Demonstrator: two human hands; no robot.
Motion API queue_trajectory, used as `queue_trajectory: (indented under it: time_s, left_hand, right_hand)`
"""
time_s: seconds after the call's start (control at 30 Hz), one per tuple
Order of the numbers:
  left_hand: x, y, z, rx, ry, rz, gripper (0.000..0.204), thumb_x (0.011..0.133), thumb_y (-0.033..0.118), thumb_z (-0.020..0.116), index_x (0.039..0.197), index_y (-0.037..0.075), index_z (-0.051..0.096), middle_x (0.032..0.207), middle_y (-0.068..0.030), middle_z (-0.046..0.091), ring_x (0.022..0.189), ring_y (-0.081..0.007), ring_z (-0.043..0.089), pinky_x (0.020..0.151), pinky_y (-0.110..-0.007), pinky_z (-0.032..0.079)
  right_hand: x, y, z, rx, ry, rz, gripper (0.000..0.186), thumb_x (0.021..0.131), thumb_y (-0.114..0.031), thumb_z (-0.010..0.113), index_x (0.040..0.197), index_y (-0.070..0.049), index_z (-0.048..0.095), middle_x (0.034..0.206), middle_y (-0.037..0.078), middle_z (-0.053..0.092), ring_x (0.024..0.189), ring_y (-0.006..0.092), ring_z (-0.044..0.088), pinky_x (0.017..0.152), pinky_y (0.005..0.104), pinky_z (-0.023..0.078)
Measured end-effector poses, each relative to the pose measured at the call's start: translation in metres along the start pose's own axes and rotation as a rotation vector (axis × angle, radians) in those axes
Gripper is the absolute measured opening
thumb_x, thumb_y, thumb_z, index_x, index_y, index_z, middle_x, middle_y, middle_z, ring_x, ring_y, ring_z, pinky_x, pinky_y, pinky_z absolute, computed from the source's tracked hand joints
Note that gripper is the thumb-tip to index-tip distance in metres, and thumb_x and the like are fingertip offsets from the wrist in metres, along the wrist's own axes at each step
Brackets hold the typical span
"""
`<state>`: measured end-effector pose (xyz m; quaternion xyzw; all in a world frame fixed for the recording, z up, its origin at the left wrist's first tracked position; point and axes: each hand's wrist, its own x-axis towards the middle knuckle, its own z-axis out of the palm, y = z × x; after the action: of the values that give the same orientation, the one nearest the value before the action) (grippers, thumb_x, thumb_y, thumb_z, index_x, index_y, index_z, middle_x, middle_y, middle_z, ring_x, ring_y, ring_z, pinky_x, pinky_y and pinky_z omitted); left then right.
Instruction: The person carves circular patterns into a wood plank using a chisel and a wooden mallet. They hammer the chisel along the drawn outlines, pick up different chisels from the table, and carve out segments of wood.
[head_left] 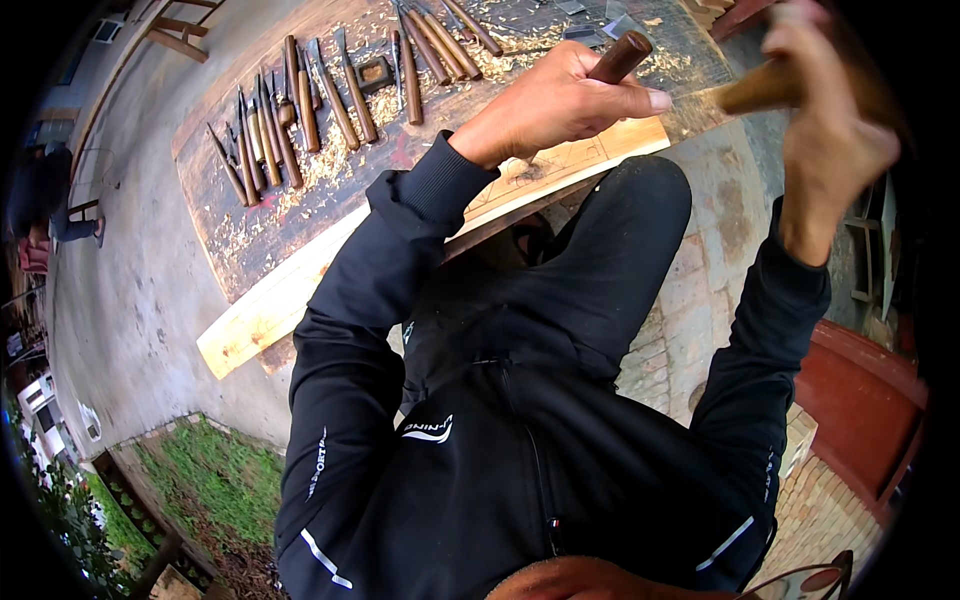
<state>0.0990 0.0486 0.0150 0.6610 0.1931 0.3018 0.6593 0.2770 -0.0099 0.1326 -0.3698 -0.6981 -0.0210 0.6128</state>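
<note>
My left hand [560, 105] is closed around the brown wooden handle of a chisel [622, 57], over a pale board [260, 310] with pencil lines on it. The chisel's blade is mostly hidden below my fist. Raised at the upper right, my right hand [835, 150] grips a brown wooden mallet [765, 85], both smeared by motion. The mallet is apart from the chisel. The board lies along the near edge of a worn workbench [240, 265], beside my knee.
Several wood-handled chisels [305, 110] lie in a row on the bench among curled shavings, with a small dark box-like block [375, 75] between them. A red-brown wooden piece [860, 400] stands at the right. Another person [50, 190] is at the far left.
</note>
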Motion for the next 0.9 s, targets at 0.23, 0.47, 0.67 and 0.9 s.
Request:
queue_trajectory:
  time_s: [0.23,0.47,0.67,0.9]
  left_hand:
    - [-0.006,0.001,-0.011,-0.155,-0.096,-0.077,0.041,0.099,0.025,0.072,0.064,0.009,0.057,0.056,0.0072,0.033,0.048,-0.0039,0.025,0.048,-0.027,0.019]
    - [-0.002,-0.003,-0.003,0.069,0.209,0.051,0.052,0.095,0.041,0.073,0.061,0.005,0.057,0.053,0.002,0.044,0.05,-0.007,0.04,0.052,-0.03,0.032]
    - [-0.006,-0.011,-0.014,-0.078,0.354,0.021,0.043,0.102,0.031,0.064,0.067,0.008,0.053,0.057,0.0042,0.045,0.048,-0.0054,0.039,0.047,-0.027,0.028]
    - [-0.007,-0.013,0.002,0.02,0.484,0.164,0.048,0.099,0.031,0.068,0.062,0.006,0.052,0.055,0.0051,0.041,0.052,-0.0049,0.036,0.049,-0.029,0.028]
  right_hand:
    - [-0.021,0.058,0.011,-0.246,-0.113,0.029,0.036,0.074,0.002,0.07,0.11,0.002,0.069,0.098,0.022,0.072,0.091,0.0309,0.075,0.079,0.0345,0.056]
    - [0.005,0.005,0.012,-0.138,-0.046,0.089,0.027,0.081,0.004,0.076,0.108,0.004,0.07,0.097,0.006,0.075,0.087,0.0112,0.069,0.077,0.0269,0.055]
    - [0.012,0.0,-0.003,-0.026,-0.104,0.196,0.019,0.085,-0.004,0.081,0.1,0.003,0.071,0.084,0.006,0.073,0.071,0.0109,0.067,0.064,0.0256,0.053]
    - [0.01,0.013,0.01,-0.068,0.002,0.04,0.024,0.087,-0.01,0.08,0.105,0.002,0.07,0.088,0.005,0.073,0.073,0.0119,0.068,0.067,0.0268,0.054]
